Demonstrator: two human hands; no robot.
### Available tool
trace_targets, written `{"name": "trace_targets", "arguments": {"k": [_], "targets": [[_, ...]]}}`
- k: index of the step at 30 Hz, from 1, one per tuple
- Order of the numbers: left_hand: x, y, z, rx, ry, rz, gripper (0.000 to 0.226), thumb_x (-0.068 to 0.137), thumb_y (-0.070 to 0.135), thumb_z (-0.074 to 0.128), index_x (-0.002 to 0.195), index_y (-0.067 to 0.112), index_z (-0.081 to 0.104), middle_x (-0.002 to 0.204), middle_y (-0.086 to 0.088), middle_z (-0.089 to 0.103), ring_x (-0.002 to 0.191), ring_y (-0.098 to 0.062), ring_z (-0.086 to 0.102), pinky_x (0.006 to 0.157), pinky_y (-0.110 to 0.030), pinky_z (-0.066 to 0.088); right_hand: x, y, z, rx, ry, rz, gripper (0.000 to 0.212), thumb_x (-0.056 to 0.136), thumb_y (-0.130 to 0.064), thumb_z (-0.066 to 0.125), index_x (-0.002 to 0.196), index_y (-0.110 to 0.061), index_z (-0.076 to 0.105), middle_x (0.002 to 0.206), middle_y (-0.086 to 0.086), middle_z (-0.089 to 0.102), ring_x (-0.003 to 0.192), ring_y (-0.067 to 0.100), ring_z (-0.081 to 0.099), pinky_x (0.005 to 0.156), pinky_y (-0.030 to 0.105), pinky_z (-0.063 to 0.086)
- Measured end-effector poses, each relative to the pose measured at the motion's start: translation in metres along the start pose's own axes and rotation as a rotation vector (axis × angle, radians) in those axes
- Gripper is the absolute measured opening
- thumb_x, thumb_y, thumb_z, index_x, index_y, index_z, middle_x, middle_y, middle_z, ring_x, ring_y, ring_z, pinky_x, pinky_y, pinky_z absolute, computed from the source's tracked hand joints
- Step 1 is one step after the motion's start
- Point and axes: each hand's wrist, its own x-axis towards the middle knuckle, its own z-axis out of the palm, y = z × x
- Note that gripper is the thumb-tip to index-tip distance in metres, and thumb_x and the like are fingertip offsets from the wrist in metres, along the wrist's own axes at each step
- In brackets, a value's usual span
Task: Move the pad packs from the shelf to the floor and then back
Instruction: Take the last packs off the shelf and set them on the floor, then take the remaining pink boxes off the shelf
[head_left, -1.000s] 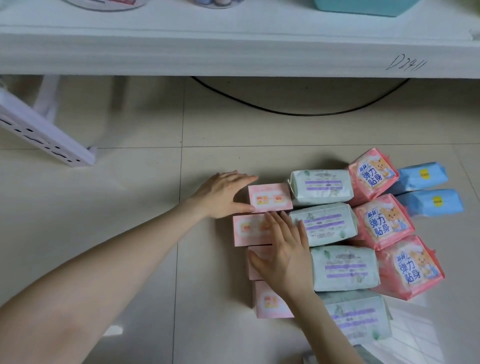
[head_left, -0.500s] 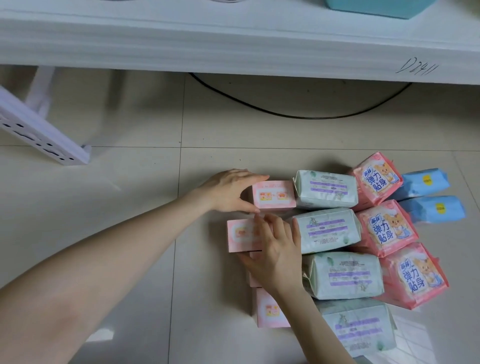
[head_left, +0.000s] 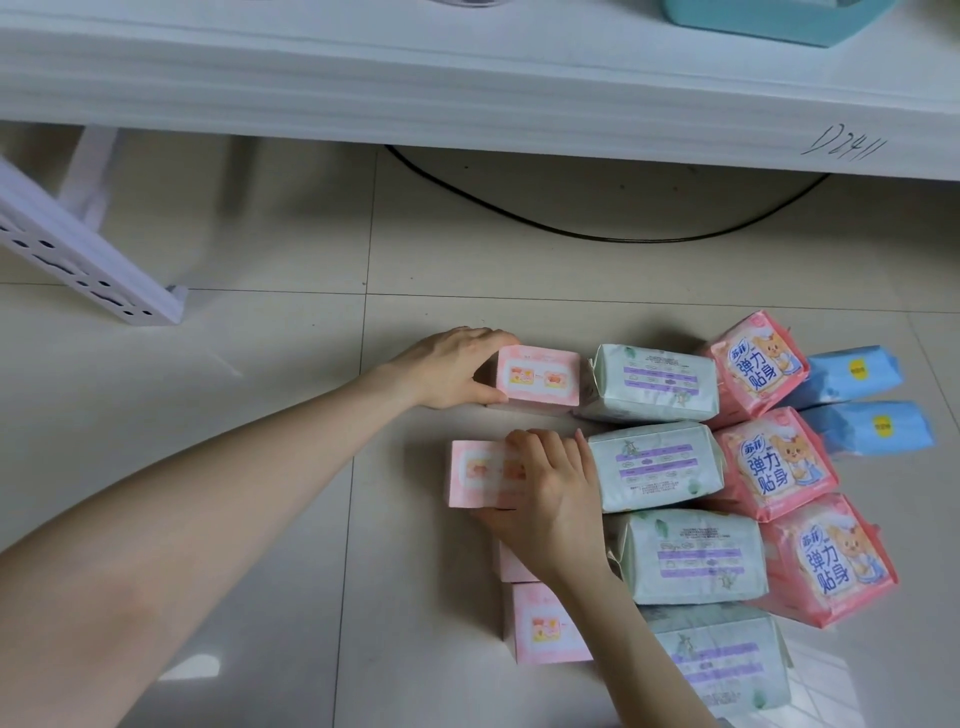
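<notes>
In the head view, "D2411" is being shown in dark handwritten strokes on the ribbed front edge of the white shelf (head_left: 467, 93). A smooth teal container (head_left: 769, 21) is being carried on the shelf top.

On the glossy tiled floor (head_left: 208, 415), four mint-green packs (head_left: 657, 465) are being kept in a column. They are soft, pillow-shaped plastic wrappers crossed by purple bands, and their small print cannot be read. Just right of that column, three shiny pink bear packs (head_left: 774, 462) are being displayed. Blue characters reading 弹力贴身 are printed on each, under a small 苏菲 mark and beside a cartoon bear. Farther right of the column, two blue packs (head_left: 852, 371) are being marked by round yellow stickers whose writing is too small to tell.

Just left of the column, boxy small pink packs with picture panels are being handled. The top small pink pack (head_left: 540, 376) is being gripped at its left end by the left hand (head_left: 447, 369), with the thumb on the near side and the fingers curled over the far side. The second small pink pack (head_left: 475, 480) is being held by the right hand (head_left: 550, 493), with the fingers curled over its top and the thumb against its near edge. Its right end is being hidden by that hand. A third pink pack (head_left: 514, 569) is being mostly covered by the right wrist, and a fourth pink pack (head_left: 545, 631) is being left nearest the camera.

Beyond the column, a black cable (head_left: 597, 234) is being curved across the tiles under the shelf.
</notes>
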Motion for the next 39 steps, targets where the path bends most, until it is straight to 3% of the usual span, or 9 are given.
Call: {"name": "trace_targets", "arguments": {"k": [8,12,18,29,32,39], "targets": [[-0.021,-0.009,-0.014,-0.051,0.058,-0.106,0.065,0.083,0.036,0.072,0.138,0.021,0.041,0.134,-0.001,0.053,0.116,-0.023,0.053,0.094,-0.035,0.044,0.004,-0.006,-0.022,0.125,0.047,-0.013,0.059,0.054,-0.033,0.087,0.102,-0.008,0.064,0.095,0.004,0.064,0.083,0.030,0.058,0.080,0.045,0.051],[-0.043,-0.009,-0.030,-0.087,0.101,-0.168,0.062,0.083,0.036,0.073,0.136,0.020,0.044,0.133,0.000,0.054,0.106,-0.021,0.054,0.087,-0.032,0.044,0.008,-0.009,-0.045,0.155,0.002,0.020,0.063,0.056,-0.038,0.088,0.105,-0.008,0.063,0.099,0.005,0.063,0.087,0.029,0.056,0.073,0.040,0.049],[-0.087,0.005,-0.064,-0.163,0.135,-0.256,0.056,0.084,0.034,0.073,0.130,0.015,0.048,0.132,0.000,0.057,0.119,-0.022,0.055,0.097,-0.042,0.046,0.011,-0.017,-0.089,0.184,-0.069,0.100,0.067,0.056,-0.036,0.088,0.111,-0.012,0.059,0.106,0.002,0.058,0.095,0.025,0.050,0.065,0.032,0.045],[-0.177,0.066,-0.156,-0.323,0.193,-0.397,0.053,0.082,0.028,0.076,0.127,0.015,0.051,0.129,0.002,0.060,0.120,-0.016,0.057,0.099,-0.033,0.045,0.013,-0.058,-0.201,0.273,-0.155,0.183,0.071,0.057,-0.036,0.089,0.116,-0.010,0.058,0.109,0.005,0.058,0.099,0.028,0.057,0.077,0.040,0.051],[-0.202,0.089,-0.192,-0.363,0.202,-0.433,0.053,0.082,0.030,0.076,0.127,0.014,0.051,0.129,0.003,0.061,0.119,-0.017,0.059,0.101,-0.038,0.046,0.016,-0.074,-0.241,0.297,-0.175,0.203,0.076,0.055,-0.044,0.088,0.118,-0.013,0.058,0.110,0.003,0.059,0.100,0.023,0.058,0.077,0.035,0.050],[-0.270,0.154,-0.286,-0.476,0.281,-0.515,0.049,0.080,0.024,0.078,0.122,0.017,0.055,0.121,0.005,0.065,0.113,-0.015,0.063,0.099,-0.033,0.049,0.030,-0.123,-0.354,0.318,-0.224,0.216,0.081,0.050,-0.065,0.083,0.111,-0.017,0.061,0.103,-0.006,0.057,0.092,0.013,0.057,0.071,0.026,0.044]]}}
